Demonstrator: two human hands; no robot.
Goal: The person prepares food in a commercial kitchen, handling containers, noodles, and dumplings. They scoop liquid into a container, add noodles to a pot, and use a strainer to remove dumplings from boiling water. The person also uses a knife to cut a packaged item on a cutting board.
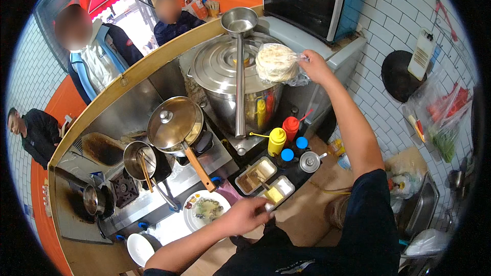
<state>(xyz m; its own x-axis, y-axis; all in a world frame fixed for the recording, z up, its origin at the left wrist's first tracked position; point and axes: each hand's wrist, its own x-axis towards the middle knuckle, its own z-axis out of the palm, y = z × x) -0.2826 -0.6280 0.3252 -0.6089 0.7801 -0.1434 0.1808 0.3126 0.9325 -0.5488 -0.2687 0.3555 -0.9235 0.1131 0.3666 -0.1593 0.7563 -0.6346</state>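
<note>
My right hand (315, 67) grips the gathered neck of a clear plastic bag of round flatbreads (277, 62), which is at the right part of the lid of a large steel stockpot (215, 65). Near the seasoning containers, my left hand (249, 214) has bent fingers beside a tray with yellow seasoning (274, 194); whether it holds anything is unclear. A white plate with broth and dark bits (207, 209) lies left of that hand. A long-handled steel ladle (239, 84) rests across the stockpot lid.
A lidded pan with a wooden handle (170, 126) and a small saucepan with chopsticks (134, 161) stand on the stove. Yellow (276, 142) and red (290, 128) squeeze bottles are beside the stockpot. A white bowl (140, 249) sits lower left. Several people are beyond the curved counter edge (115, 88).
</note>
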